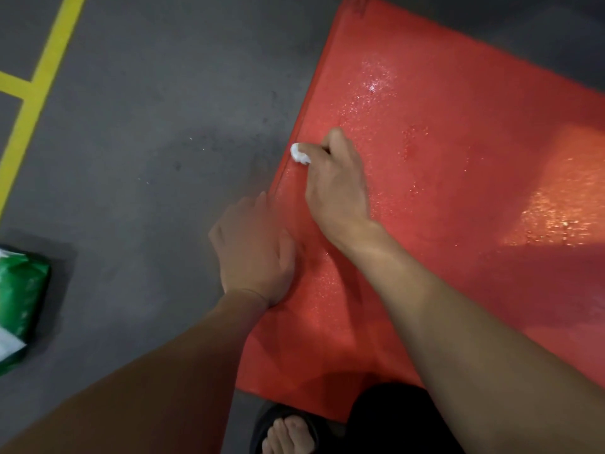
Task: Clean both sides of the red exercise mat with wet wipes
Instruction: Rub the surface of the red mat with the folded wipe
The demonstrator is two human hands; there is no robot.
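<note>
The red exercise mat [458, 191] lies flat on the grey floor and fills the right half of the view; its surface glistens with wet patches. My right hand [337, 181] pinches a small crumpled white wet wipe [299, 154] against the mat close to its left edge. My left hand [253, 249] sits at that same left edge nearer to me, fingers curled down at the border; whether they hold the edge is hidden.
A green pack of wet wipes [19, 303] lies on the floor at the far left. Yellow floor lines [39, 93] run along the upper left. My foot in a black sandal [288, 430] stands at the mat's near edge.
</note>
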